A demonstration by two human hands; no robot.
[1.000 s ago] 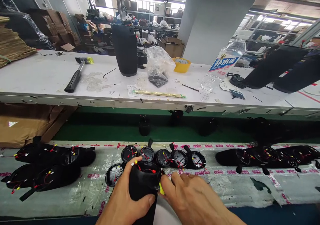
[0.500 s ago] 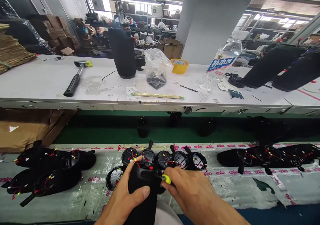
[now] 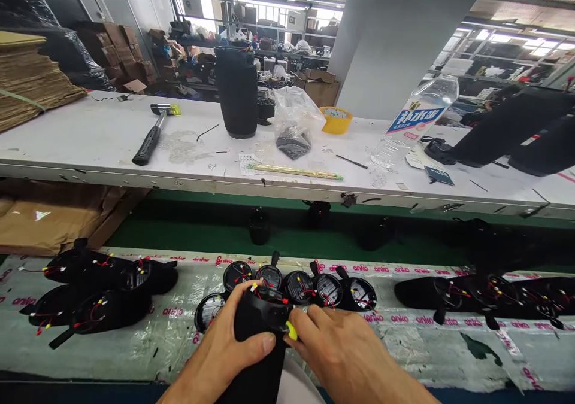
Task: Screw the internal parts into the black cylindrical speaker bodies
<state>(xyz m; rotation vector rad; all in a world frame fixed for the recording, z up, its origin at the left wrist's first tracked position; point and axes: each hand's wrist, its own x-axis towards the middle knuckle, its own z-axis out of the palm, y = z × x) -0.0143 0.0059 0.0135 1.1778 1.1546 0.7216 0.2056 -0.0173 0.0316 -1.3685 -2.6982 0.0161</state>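
Note:
My left hand (image 3: 220, 347) wraps round a black tube-shaped housing (image 3: 254, 371), thumb on its near side and index finger at the top rim. The housing stands tilted, open end up, and a red connector (image 3: 284, 301) shows at its rim. Closed fingers of my right hand (image 3: 339, 344) grip a small tool with a yellow-green end (image 3: 291, 331) against the right side of that rim. Most of the tool is hidden by my fingers, so its kind does not show. Just beyond my hands lie several similar housings (image 3: 299, 286) with open ends facing me.
More black housings with red wires lie at left (image 3: 92, 311) and right (image 3: 494, 290) on the plastic-covered lower surface (image 3: 179, 356). The white shelf (image 3: 188, 158) above holds a hammer (image 3: 155, 134), a tape roll (image 3: 336, 120), a water bottle (image 3: 411, 122) and an upright housing (image 3: 237, 93).
The view has turned slightly left, so the shelf items sit further right. My right hand and the tool have moved a little left and down against the rim. My left hand keeps its hold.

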